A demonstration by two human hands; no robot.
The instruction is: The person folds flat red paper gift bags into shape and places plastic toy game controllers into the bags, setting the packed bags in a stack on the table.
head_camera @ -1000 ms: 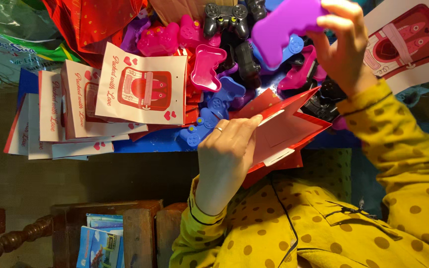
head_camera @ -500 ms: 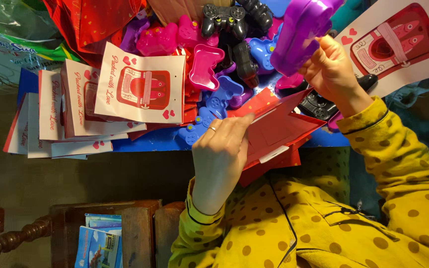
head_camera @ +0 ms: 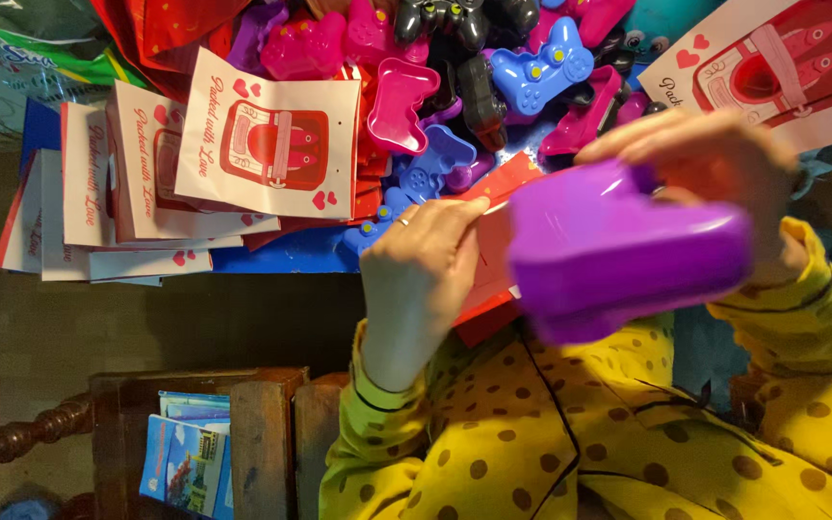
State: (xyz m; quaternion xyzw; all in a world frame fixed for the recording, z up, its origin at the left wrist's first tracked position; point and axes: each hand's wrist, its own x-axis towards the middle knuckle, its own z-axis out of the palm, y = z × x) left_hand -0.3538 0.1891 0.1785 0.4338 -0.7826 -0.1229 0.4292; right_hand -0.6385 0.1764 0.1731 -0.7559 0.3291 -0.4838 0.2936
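Note:
My right hand [head_camera: 715,159] grips a purple controller-shaped plastic box [head_camera: 628,250], blurred and held close over my lap. My left hand [head_camera: 421,265], a ring on one finger, holds the edge of a red card pack [head_camera: 488,217] that lies partly under the purple box. Just beyond both hands is a heap of controller-shaped boxes: a blue one [head_camera: 536,67], a pink one [head_camera: 402,101] and a black one [head_camera: 440,14]. My yellow dotted sleeves fill the lower right.
A stack of white cards with a red picture and hearts [head_camera: 267,140] lies at the left on a blue surface [head_camera: 281,255]. Another such card [head_camera: 772,67] is at the top right. A wooden chair [head_camera: 243,433] with blue booklets [head_camera: 185,462] stands below left.
My right hand has brought the purple box down from the heap towards me, over the red card pack. My left hand has stayed on the red pack.

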